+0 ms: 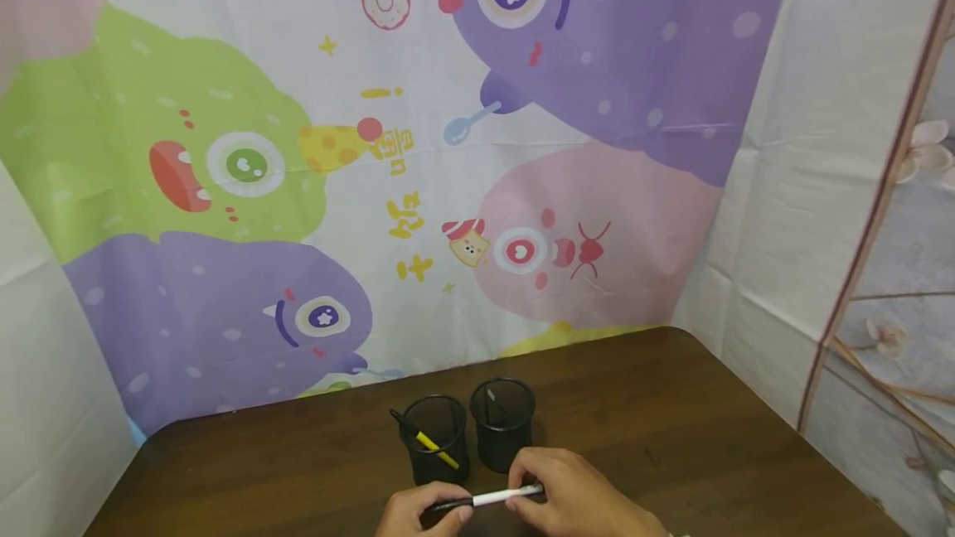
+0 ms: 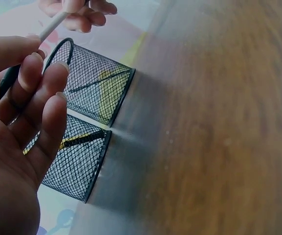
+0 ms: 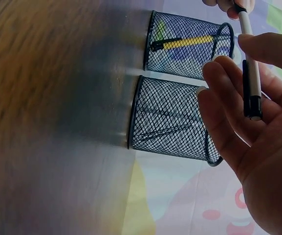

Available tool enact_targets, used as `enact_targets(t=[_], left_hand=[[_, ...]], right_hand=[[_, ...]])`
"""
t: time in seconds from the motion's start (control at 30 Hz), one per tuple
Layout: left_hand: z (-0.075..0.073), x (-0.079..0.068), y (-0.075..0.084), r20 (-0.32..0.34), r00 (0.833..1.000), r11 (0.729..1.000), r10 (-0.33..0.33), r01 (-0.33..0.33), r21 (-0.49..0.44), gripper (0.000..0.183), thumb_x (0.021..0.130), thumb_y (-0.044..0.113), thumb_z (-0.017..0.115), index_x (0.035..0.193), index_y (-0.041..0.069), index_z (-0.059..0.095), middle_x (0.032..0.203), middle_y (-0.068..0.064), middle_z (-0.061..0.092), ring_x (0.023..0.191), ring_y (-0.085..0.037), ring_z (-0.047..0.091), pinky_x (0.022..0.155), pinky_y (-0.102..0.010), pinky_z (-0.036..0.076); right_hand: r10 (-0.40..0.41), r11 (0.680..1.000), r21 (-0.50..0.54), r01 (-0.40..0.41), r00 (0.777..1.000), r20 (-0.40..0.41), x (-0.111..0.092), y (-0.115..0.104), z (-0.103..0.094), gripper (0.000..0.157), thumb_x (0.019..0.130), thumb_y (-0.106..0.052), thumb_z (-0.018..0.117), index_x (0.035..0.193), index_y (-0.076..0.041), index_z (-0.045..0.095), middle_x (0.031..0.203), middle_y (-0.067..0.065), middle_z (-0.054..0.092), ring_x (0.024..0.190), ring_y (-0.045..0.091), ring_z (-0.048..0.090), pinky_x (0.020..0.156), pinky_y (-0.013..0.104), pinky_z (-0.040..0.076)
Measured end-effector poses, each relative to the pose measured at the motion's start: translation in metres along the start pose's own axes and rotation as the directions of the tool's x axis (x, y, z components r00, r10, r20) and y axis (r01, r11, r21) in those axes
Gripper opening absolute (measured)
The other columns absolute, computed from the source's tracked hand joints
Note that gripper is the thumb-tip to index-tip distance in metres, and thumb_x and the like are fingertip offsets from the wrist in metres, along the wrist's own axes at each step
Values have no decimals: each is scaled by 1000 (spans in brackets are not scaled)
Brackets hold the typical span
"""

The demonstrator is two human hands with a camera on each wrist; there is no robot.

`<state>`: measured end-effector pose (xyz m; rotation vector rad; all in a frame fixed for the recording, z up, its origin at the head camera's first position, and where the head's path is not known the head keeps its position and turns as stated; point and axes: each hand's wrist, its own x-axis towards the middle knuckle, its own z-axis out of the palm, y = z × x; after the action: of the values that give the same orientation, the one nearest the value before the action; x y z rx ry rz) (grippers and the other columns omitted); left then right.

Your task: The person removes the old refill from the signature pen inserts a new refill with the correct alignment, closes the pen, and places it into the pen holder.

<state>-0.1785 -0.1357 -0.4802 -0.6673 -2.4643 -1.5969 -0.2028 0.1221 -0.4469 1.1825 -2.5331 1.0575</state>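
Both hands hold a white and black pen (image 1: 492, 497) level, close over the table in front of two black mesh pen cups. My left hand (image 1: 419, 512) pinches its black end between thumb and fingers. Toward the white end, my right hand (image 1: 570, 491) grips it with thumb and forefinger. A black clip runs along the pen (image 3: 254, 81) in the right wrist view. The left cup (image 1: 438, 467) has a yellow pen with a black end (image 1: 427, 439) leaning in it. A thin dark stick (image 2: 97, 81) shows through the mesh of the right cup (image 1: 503, 447).
The brown wooden table (image 1: 634, 388) has rounded back corners. Behind it hangs a white cloth (image 1: 418, 321) printed with cartoon monsters. A pale cloth panel (image 1: 783, 214) closes the right side, beside a flower-patterned wall (image 1: 895, 272).
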Motion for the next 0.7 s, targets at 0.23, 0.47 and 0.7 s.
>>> enact_targets(t=[0.23,0.47,0.7], left_hand=[[1,-1,-3,-4,1000,1000,-11,11,0,12,90,23,77,95,13,78,86,10,72,74,-3,62,67,-24,51],[2,-1,-1,-2,999,999,-41,41,4,12,90,25,77,95,13,78,85,11,71,73,-3,62,66,-24,51],[1,0,3,2,998,997,-68,68,-27,13,90,23,76,96,11,77,84,9,71,72,-4,62,65,-24,51]], right_hand=[[-28,1000,-6,28,999,-22,-1,3,1,19,88,-17,78,91,-24,61,86,-20,58,73,-4,52,65,19,47],[-35,999,-10,34,999,-29,-3,2,1,18,89,-18,78,92,-23,61,86,-19,59,74,-4,52,65,19,47],[24,1000,5,-24,1000,-10,-2,-2,-2,16,91,-23,77,92,-23,61,85,-19,59,74,-3,53,65,21,47]])
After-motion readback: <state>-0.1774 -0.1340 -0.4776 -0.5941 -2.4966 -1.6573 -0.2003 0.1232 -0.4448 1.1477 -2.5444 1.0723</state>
